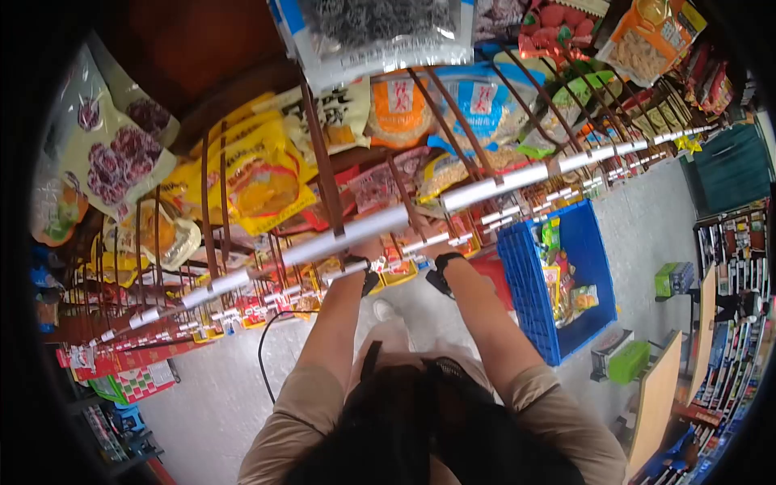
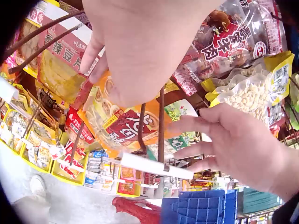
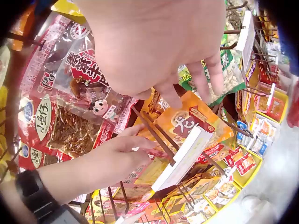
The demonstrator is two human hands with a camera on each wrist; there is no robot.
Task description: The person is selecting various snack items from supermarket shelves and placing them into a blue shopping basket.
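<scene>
An orange snack packet (image 2: pixel 117 123) with a dark red label hangs among rack hooks, behind a white price strip (image 2: pixel 156 165). In the left wrist view my left hand (image 2: pixel 135 51) pinches its upper left edge, thumb over the front and fingers at the side. My right hand (image 2: pixel 229 144) reaches in from the other side with fingers spread and nearly straight, tips close to the packet's right edge. The right wrist view shows the right hand's fingertips over the top of the packet (image 3: pixel 189 123). In the head view both hands are largely hidden beneath the upper price strips.
Metal hooks (image 3: pixel 156 135) stick out around both hands. Beef snack packets (image 2: pixel 229 37), bagged nuts (image 2: pixel 250 93) and dried fish packets (image 3: pixel 70 123) hang close by. Yellow bins (image 2: pixel 67 170) line the rack's bottom. A blue crate (image 1: pixel 558 279) with several packets stands to the right on the floor.
</scene>
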